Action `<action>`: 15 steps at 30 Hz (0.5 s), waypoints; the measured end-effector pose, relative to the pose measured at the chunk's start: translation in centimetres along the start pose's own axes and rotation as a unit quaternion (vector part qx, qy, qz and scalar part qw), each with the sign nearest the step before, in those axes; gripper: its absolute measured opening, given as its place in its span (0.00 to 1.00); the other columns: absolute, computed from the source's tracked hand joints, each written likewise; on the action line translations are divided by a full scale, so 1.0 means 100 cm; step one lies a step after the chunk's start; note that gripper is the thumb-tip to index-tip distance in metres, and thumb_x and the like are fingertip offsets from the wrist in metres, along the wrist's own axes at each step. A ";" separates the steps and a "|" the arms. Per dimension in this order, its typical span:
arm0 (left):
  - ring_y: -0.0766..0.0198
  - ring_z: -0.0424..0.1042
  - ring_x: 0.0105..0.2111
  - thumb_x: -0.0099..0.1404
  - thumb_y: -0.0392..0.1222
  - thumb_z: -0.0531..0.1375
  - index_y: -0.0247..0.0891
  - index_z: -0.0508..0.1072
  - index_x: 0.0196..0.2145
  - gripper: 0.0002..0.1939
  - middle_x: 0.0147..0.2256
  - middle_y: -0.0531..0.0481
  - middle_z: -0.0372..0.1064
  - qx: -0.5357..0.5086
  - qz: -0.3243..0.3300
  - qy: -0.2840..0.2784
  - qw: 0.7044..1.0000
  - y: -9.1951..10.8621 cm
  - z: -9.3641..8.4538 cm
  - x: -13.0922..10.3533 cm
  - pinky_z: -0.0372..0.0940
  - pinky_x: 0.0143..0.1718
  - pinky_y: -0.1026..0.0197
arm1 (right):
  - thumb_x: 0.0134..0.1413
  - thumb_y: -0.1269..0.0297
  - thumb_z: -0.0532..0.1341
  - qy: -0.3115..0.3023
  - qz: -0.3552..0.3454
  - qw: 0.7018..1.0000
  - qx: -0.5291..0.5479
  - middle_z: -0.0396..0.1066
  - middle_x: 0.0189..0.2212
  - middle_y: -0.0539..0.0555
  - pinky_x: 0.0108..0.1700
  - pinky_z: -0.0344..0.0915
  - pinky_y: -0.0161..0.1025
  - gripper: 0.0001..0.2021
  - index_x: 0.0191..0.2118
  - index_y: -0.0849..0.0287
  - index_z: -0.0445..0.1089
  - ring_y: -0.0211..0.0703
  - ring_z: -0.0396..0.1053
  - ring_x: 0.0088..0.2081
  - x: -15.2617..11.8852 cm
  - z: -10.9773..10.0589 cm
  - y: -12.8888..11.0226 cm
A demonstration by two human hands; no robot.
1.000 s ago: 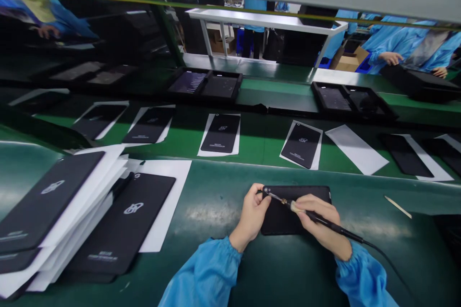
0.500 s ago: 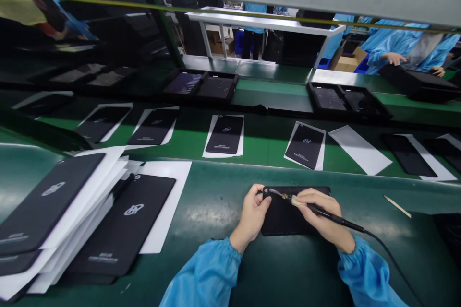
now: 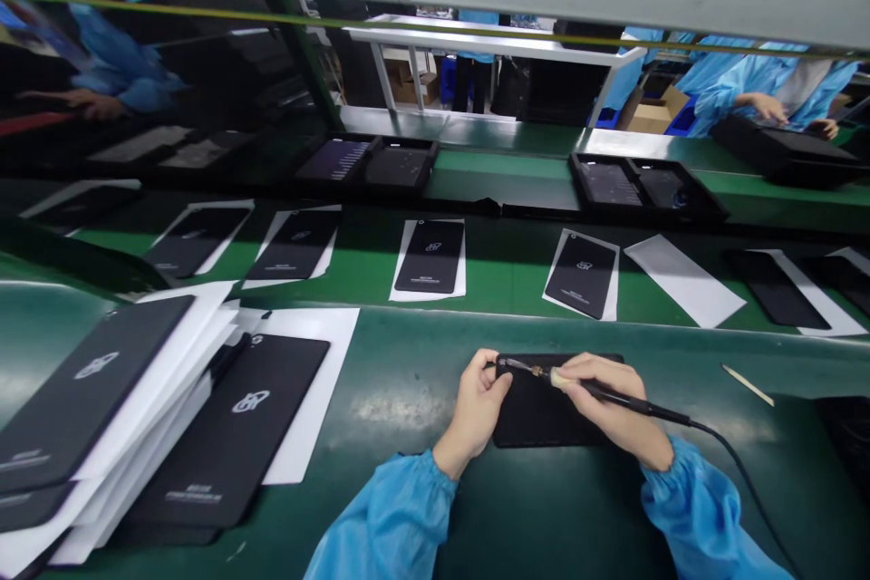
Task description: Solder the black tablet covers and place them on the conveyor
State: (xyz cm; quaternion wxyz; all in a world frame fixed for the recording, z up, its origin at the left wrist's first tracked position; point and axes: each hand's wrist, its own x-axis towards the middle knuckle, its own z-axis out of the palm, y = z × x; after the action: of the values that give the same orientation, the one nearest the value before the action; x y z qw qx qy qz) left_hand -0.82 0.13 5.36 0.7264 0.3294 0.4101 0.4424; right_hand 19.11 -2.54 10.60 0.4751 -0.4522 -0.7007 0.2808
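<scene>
Apparently steadying the black panel (image 3: 534, 421), left fingers (image 3: 501, 387) pinch its far-left corner; right fingers (image 3: 602, 367) grip a soldering iron (image 3: 623, 398) aimed there.

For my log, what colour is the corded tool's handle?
Black with a pale front; the handle shows best in the head view.
</scene>
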 end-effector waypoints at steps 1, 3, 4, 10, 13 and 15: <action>0.70 0.68 0.23 0.56 0.46 0.68 0.40 0.62 0.37 0.19 0.26 0.55 0.72 -0.001 0.000 -0.002 1.000 0.000 0.000 0.000 0.63 0.27 0.68 | 0.61 0.68 0.64 0.010 -0.002 1.000 -0.001 0.77 0.34 0.54 0.38 0.73 0.38 0.04 0.39 0.56 0.78 0.43 0.76 0.35 -0.002 0.001 0.000; 0.70 0.69 0.23 0.56 0.46 0.68 0.39 0.62 0.37 0.19 0.26 0.55 0.73 -0.002 -0.001 -0.003 1.000 0.001 0.000 -0.001 0.63 0.27 0.68 | 0.61 0.68 0.64 0.015 -0.005 1.000 -0.002 0.77 0.34 0.54 0.38 0.73 0.37 0.04 0.39 0.56 0.78 0.42 0.76 0.35 -0.006 0.002 0.001; 0.70 0.69 0.23 0.56 0.46 0.68 0.39 0.62 0.37 0.19 0.26 0.55 0.73 -0.002 -0.002 -0.003 1.000 0.002 0.001 -0.001 0.63 0.28 0.68 | 0.61 0.69 0.64 0.012 -0.005 1.000 -0.002 0.77 0.35 0.54 0.38 0.73 0.37 0.04 0.39 0.56 0.78 0.42 0.76 0.35 -0.007 0.003 0.002; 0.70 0.69 0.23 0.55 0.46 0.68 0.40 0.63 0.37 0.19 0.26 0.55 0.73 -0.004 -0.001 -0.002 1.000 0.001 0.000 -0.001 0.63 0.27 0.68 | 0.62 0.67 0.64 -0.001 0.009 1.000 -0.002 0.77 0.35 0.54 0.40 0.73 0.37 0.05 0.40 0.55 0.78 0.43 0.76 0.36 -0.006 0.007 0.004; 0.70 0.69 0.22 0.55 0.47 0.69 0.40 0.63 0.36 0.20 0.25 0.55 0.72 -0.001 0.000 0.000 1.000 0.000 0.000 0.000 0.62 0.26 0.68 | 0.62 0.67 0.63 0.001 0.015 1.000 -0.007 0.77 0.35 0.53 0.40 0.73 0.37 0.05 0.40 0.55 0.78 0.42 0.76 0.36 -0.006 0.009 0.003; 0.70 0.68 0.22 0.54 0.47 0.69 0.40 0.63 0.36 0.20 0.25 0.55 0.72 -0.002 0.001 0.002 1.000 0.000 0.000 0.001 0.62 0.26 0.68 | 0.63 0.66 0.63 0.004 0.014 1.000 -0.015 0.77 0.35 0.53 0.39 0.73 0.37 0.05 0.39 0.56 0.77 0.43 0.76 0.35 -0.009 0.010 0.003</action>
State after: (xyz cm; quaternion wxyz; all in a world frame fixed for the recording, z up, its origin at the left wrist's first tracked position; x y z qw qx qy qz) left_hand -0.79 0.22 5.35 0.7257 0.3273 0.4106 0.4445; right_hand 18.45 -3.19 9.66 0.4673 -0.4706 -0.6961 0.2750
